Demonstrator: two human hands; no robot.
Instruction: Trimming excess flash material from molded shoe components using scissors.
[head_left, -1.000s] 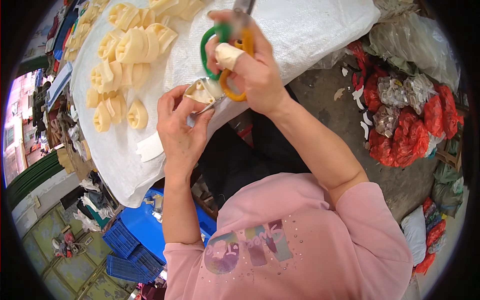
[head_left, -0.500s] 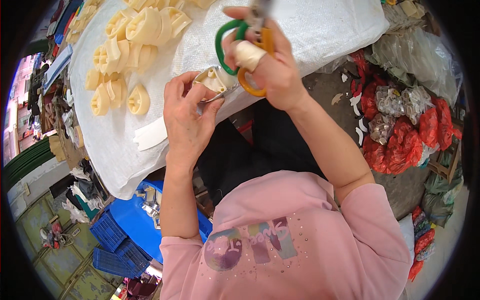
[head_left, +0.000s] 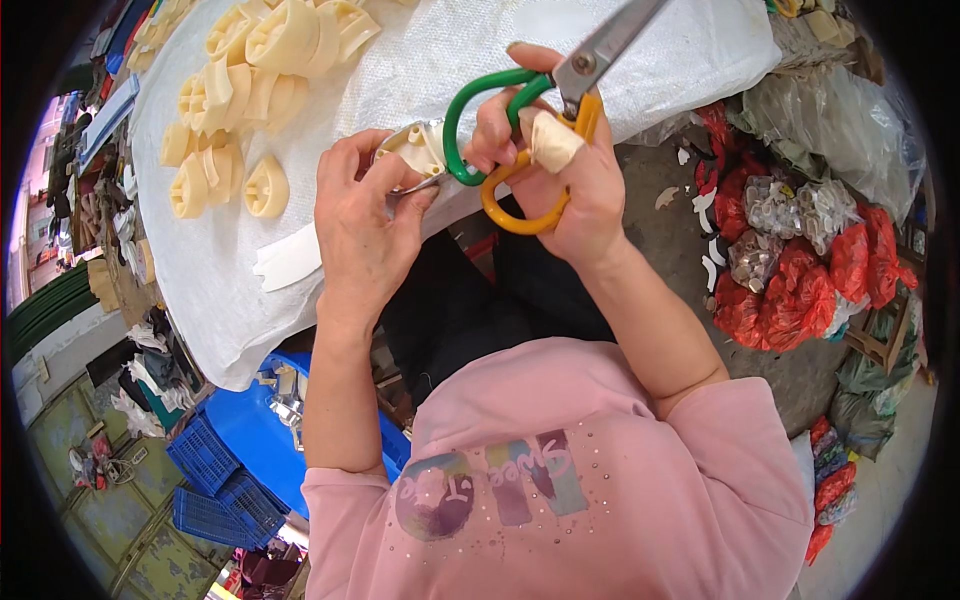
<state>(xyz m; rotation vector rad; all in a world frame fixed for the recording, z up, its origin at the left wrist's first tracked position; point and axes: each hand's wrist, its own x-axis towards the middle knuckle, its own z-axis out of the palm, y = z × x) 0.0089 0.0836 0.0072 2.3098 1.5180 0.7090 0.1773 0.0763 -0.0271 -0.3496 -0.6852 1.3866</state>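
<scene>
My left hand (head_left: pixel 362 225) pinches a small cream plastic piece with a shiny silver edge (head_left: pixel 418 150), just over the near edge of the cloth-covered table. In my right hand (head_left: pixel 585 200) is a pair of scissors (head_left: pixel 583 65) with one green and one orange handle. The blades point up and away to the right and look closed. Pale tape (head_left: pixel 556 143) wraps one finger of that hand. The green handle loop is close beside the piece; whether they touch I cannot tell.
Several cream, wheel-like plastic pieces (head_left: pixel 285 40) lie on the white woven cloth (head_left: pixel 470 50), with a white strip (head_left: pixel 288 258) near its edge. A blue tub (head_left: pixel 240 420) with silvery parts stands below left, beside blue crates (head_left: pixel 210 455). Red plastic bags (head_left: pixel 790 295) are on the right.
My right hand has turned and shifted slightly right and nearer, bringing the scissor blades clearly into view. My left hand still pinches the cream piece. The whole view has shifted a little.
</scene>
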